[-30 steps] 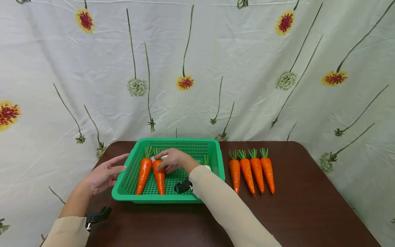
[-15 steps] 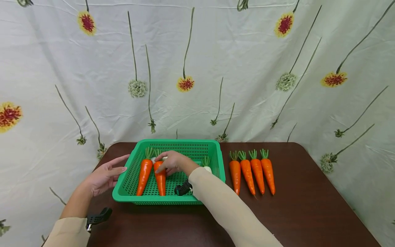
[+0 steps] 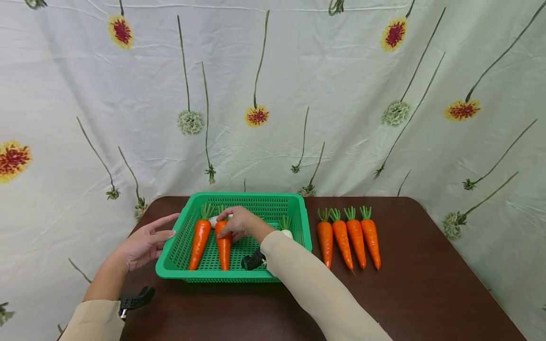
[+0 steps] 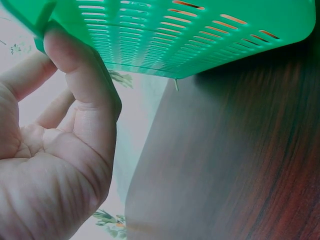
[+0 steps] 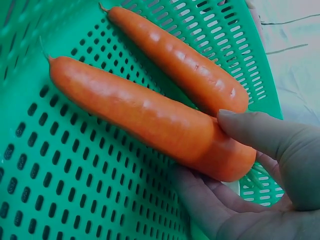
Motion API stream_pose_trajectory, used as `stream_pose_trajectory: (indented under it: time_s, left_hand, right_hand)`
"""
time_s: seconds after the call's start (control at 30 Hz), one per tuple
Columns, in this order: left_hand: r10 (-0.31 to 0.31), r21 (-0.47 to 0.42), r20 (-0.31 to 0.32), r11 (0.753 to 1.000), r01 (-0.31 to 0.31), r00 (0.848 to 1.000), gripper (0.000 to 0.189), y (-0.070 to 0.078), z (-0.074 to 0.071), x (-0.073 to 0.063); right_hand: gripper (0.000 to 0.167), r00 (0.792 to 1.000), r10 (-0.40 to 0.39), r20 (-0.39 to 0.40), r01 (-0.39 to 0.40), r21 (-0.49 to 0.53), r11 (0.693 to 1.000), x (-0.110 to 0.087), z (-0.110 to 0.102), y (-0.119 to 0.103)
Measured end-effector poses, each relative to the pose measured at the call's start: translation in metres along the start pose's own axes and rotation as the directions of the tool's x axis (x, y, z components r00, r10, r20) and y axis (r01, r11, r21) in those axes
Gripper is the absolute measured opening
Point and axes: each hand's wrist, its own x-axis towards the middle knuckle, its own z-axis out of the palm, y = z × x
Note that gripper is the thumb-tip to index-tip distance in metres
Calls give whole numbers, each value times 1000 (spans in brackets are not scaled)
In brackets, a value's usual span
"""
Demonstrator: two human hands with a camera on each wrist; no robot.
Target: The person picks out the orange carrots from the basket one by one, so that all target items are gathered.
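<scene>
A green plastic basket [image 3: 170, 265] with slotted walls stands on the dark table. In it lie two orange carrots with green tops. My right hand [image 3: 240, 222] grips the upper end of the right-hand carrot [image 5: 140, 110], thumb on top and fingers beneath. Beside it on the left lies the other carrot [image 3: 199, 244]. At the basket's left side, my left hand [image 3: 142, 241] touches the rim with thumb and fingers fairly straight. The left wrist view shows a fingertip [image 4: 62, 47] right at the rim.
Several carrots [image 3: 347, 239] lie in a row on the dark wooden table [image 3: 418, 284], right of the basket. A white vegetable with a green top [image 3: 286, 229] sits at the basket's right, partly hidden by the sleeve. A flowered cloth [image 3: 273, 156] hangs behind.
My right hand has shifted the upper end of its carrot slightly right, widening the gap from the other carrot. The left hand stays at the rim.
</scene>
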Motion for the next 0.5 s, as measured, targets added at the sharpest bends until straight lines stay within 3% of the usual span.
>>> stream_pose_trajectory:
  time_s: [0.5]
  left_hand:
    - [-3, 8, -4, 1000, 3, 1000, 75, 1, 1, -1]
  right_hand:
    - [50, 1000, -17, -2, 17, -2, 1000, -8, -5, -3]
